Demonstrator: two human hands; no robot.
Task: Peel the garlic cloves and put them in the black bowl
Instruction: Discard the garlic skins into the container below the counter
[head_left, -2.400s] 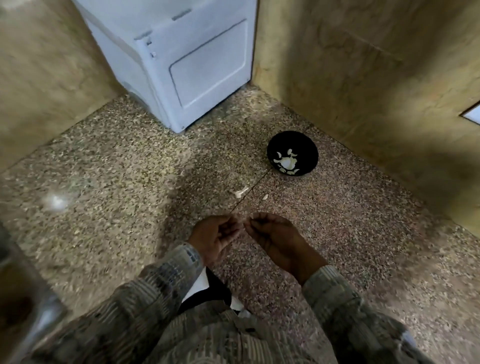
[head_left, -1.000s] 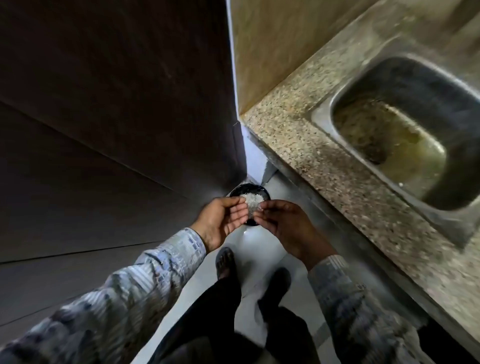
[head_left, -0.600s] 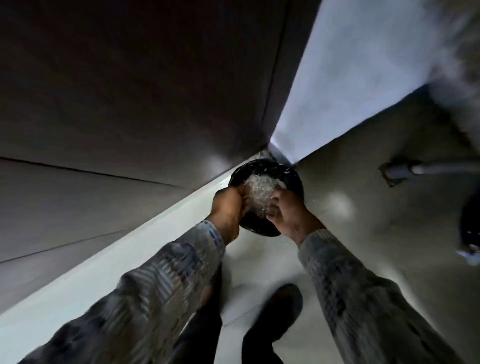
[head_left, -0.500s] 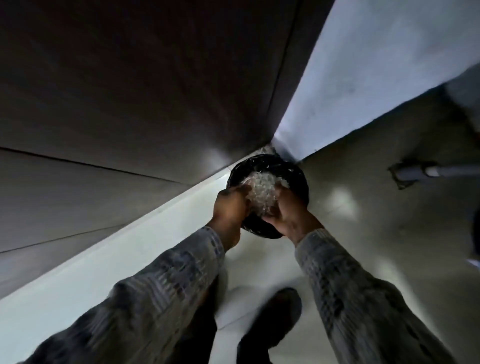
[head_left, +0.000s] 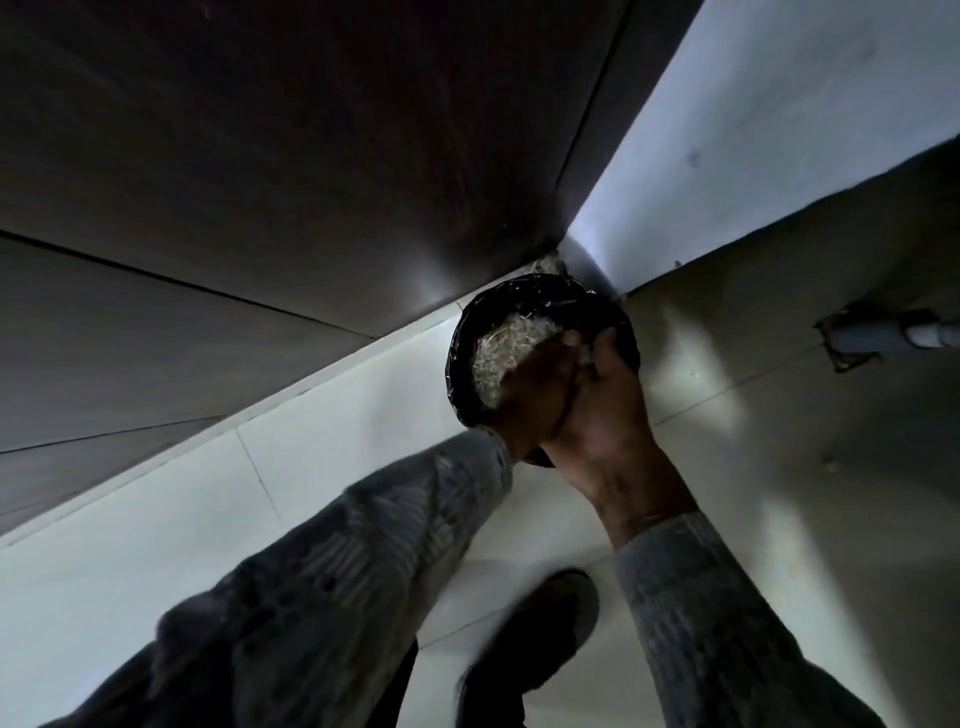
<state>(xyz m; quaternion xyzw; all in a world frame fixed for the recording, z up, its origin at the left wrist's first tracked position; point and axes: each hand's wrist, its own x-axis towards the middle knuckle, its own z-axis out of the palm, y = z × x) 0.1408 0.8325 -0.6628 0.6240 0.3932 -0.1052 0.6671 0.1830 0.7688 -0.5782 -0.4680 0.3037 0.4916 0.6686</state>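
Observation:
A round bin lined with a black plastic bag (head_left: 464, 358) stands on the floor in a corner. It holds a heap of pale, papery garlic skins (head_left: 506, 347). My left hand (head_left: 530, 400) and my right hand (head_left: 605, 410) are pressed together right over the bin's near rim. The right hand's back faces me and its fingers reach over the opening. The left hand is dark and blurred, and its fingers are hidden. Neither the black bowl nor any garlic clove is in view.
Dark cabinet panels (head_left: 311, 156) rise to the left of the bin, and a pale wall (head_left: 753, 114) stands behind it. A grey pipe (head_left: 878, 339) enters the wall at the right. My shoe (head_left: 540, 644) rests on the light floor tiles below my hands.
I have turned from the speckled counter and the black bowl down to the floor bin. My two hands have dropped lower over its rim and closed together.

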